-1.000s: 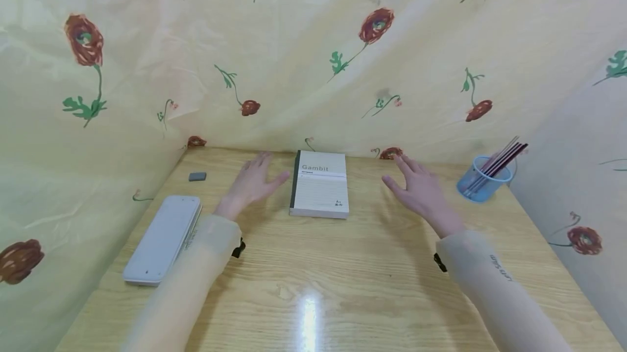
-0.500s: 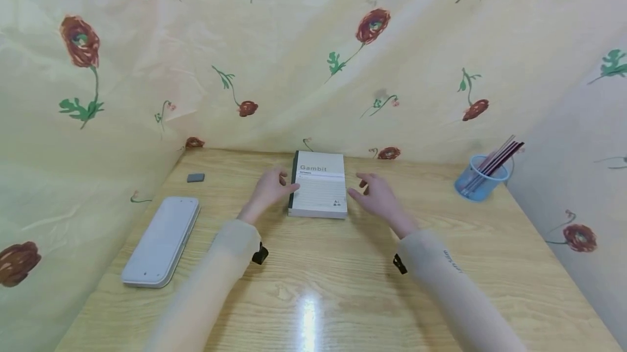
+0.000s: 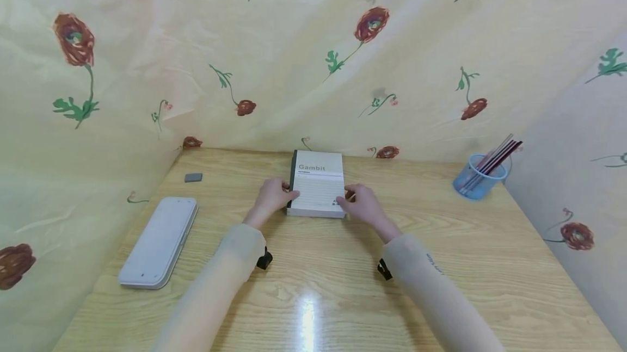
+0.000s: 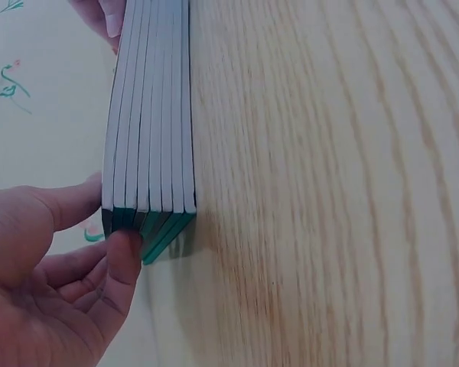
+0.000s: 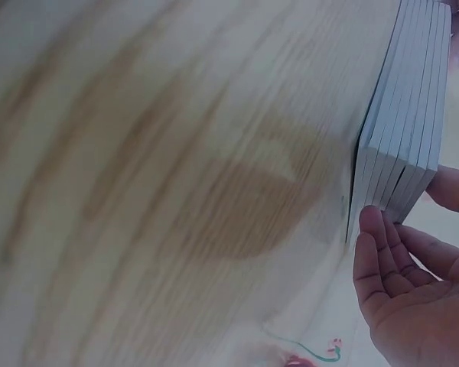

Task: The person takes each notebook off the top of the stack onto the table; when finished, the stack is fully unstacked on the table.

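A stack of several white-covered notebooks (image 3: pixel 318 178), the top one printed "Gambit", lies flat near the back of the table. My left hand (image 3: pixel 271 198) grips its left side, thumb over the top cover and fingers against the dark-bound spines. On the opposite side my right hand (image 3: pixel 363 205) holds the stack, its thumb on the cover's lower right corner. Seen up close in the left wrist view, the notebook layers (image 4: pixel 154 115) show green and black spine ends beside my curled fingers. In the right wrist view, fingertips press the white page edges (image 5: pixel 379 183).
A white pencil case (image 3: pixel 159 243) lies at the left, with a small grey eraser (image 3: pixel 193 177) behind it. At the right back stands a blue pen cup (image 3: pixel 477 180) holding several thin sticks or pencils. Flowered cloth (image 3: pixel 294 58) hangs right behind the wooden table (image 3: pixel 313 265).
Both hands have come inward from either side of the notebook stack, their fingers closing from spread to curled, and now grip its edges. The stack itself has stayed in place.
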`<state>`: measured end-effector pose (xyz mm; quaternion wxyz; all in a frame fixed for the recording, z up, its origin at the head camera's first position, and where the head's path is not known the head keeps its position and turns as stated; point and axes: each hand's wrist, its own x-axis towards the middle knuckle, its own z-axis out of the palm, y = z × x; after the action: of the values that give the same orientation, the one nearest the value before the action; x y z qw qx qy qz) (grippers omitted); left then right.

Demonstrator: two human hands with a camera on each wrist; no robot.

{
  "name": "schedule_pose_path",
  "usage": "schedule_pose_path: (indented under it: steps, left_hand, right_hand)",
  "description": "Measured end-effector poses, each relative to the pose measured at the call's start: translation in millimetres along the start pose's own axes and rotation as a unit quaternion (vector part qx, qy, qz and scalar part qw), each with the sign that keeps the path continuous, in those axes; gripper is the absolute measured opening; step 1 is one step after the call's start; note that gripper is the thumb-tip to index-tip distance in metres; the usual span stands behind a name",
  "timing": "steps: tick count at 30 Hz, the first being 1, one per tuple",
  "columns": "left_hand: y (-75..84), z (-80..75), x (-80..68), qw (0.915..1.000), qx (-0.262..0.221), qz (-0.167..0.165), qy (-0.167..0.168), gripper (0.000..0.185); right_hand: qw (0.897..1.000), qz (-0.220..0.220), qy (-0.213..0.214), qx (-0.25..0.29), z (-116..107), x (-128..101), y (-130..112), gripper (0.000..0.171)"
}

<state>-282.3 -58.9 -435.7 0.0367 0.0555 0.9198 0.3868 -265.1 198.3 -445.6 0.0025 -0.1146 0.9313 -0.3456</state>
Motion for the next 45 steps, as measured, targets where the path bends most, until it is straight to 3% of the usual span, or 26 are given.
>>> schedule_pose_path:
  steps: [10, 21, 29, 35, 40, 45]
  left_hand:
    - [5.0, 1.9, 0.7, 0.9996, -0.011, -0.017, 0.018, 0.025]
    - [4.0, 4.8, -0.5, 0.9981, -0.021, -0.047, 0.034, 0.033]
    - [-7.9, 2.6, 2.0, 0.996, -0.053, -0.062, 0.037, 0.034]
    - [-21.0, -8.0, 2.1, 0.9921, -0.106, -0.064, 0.018, 0.032]
    - [-30.1, -18.9, 2.6, 0.9836, -0.163, -0.077, 0.003, 0.03]
    - [-41.1, -35.7, 1.0, 0.9598, -0.258, -0.109, -0.007, 0.029]
  right_hand:
    - [1.0, 0.024, -0.007, 0.013, -1, -3, -5, 0.044]
    - [0.999, 0.029, -0.01, 0.009, 0, -5, -8, 0.047]
    - [1.0, 0.021, -0.004, 0.005, 1, -4, -5, 0.045]
    - [1.0, 0.023, -0.014, 0.007, 1, -4, -3, 0.044]
    - [0.999, 0.031, -0.018, 0.007, 2, -5, -5, 0.044]
    - [0.998, 0.05, -0.023, 0.009, 2, -5, -8, 0.045]
